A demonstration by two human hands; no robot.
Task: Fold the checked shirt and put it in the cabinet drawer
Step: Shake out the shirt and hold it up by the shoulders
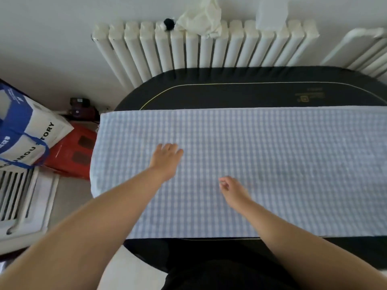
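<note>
The checked shirt [261, 164], pale blue and white, lies spread in a long flat band across the black table [230, 91], its left end hanging a little over the table's edge. My left hand [166, 159] rests flat on the cloth near its left part, fingers straight and pointing away from me. My right hand [231, 189] hovers over or lightly touches the cloth nearer to me, its fingers loosely curled and holding nothing. No cabinet or drawer is in view.
A white radiator [199, 49] with a crumpled white cloth [203, 19] on top runs along the wall behind the table. On the floor at the left stand a blue and white bag [23, 130], a red case [71, 153] and a white rack [23, 204].
</note>
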